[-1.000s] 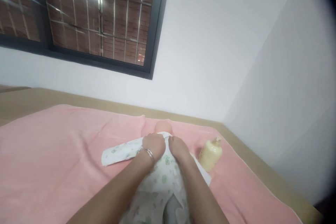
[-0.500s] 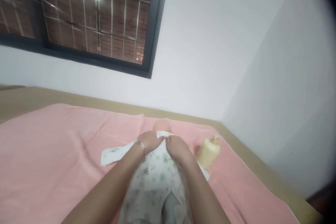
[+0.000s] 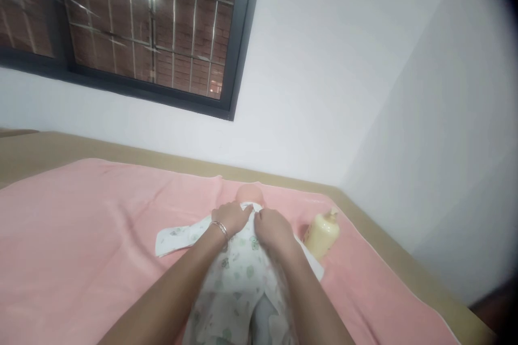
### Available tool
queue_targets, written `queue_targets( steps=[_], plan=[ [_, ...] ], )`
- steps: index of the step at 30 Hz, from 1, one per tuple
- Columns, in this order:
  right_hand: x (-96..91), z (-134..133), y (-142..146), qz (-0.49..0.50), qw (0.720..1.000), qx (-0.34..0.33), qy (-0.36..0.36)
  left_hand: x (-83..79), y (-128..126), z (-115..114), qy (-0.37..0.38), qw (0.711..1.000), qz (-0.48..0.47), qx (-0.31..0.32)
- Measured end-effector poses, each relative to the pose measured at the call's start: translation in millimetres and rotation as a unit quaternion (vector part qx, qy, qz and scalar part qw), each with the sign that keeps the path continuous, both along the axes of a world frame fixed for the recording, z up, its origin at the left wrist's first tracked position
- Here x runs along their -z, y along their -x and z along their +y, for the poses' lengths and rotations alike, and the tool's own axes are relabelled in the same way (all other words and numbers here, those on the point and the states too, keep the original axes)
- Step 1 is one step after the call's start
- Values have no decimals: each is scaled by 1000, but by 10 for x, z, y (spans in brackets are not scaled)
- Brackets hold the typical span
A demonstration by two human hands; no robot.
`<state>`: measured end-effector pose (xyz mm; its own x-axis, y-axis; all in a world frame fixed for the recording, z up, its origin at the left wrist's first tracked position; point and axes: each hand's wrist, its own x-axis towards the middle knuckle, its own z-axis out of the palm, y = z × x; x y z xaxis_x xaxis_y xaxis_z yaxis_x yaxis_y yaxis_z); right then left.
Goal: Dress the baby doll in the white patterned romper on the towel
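A white baby garment (image 3: pixel 240 269) with small green and grey prints covers a baby-sized doll, its sleeves spread out to both sides. Beyond the collar shows the doll's smooth round head (image 3: pixel 250 194). My left hand (image 3: pixel 233 218), with a silver bangle at the wrist, pinches the cloth just below the neck. Close beside it my right hand (image 3: pixel 274 229) has its fingers curled on the front edge of the same garment. What lies under the fingers is hidden. Near the bottom the garment parts over something grey.
A pale yellow pump bottle (image 3: pixel 322 234) leans on the right beside the sleeve. The pink blanket (image 3: pixel 81 237) lies over a tan padded surface (image 3: pixel 364 232). White walls (image 3: pixel 324 64) and a barred window (image 3: pixel 162 27) stand behind.
My left hand's thumb has shifted slightly at the collar, and the fingertips of both hands are a little further apart. The doll and bottle stay in place.
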<state>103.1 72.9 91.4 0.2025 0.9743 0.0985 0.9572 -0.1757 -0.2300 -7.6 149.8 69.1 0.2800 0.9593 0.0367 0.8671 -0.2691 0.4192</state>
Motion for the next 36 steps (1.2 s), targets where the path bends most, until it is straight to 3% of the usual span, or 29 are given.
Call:
queue_targets(
  steps=[4, 12, 25, 36],
  plan=[
    [190, 190, -110, 30, 999, 17, -15, 45, -77, -28, -55, 997, 36, -31],
    [441, 376, -269, 94, 995, 30, -22, 119, -73, 58, -34, 998, -22, -37],
    [515, 389, -257, 72, 994, 67, -55, 191, -77, 110, -46, 998, -32, -39],
    [490, 369, -238, 81, 993, 78, -45, 125, -64, 52, -26, 999, -17, -31]
  ],
)
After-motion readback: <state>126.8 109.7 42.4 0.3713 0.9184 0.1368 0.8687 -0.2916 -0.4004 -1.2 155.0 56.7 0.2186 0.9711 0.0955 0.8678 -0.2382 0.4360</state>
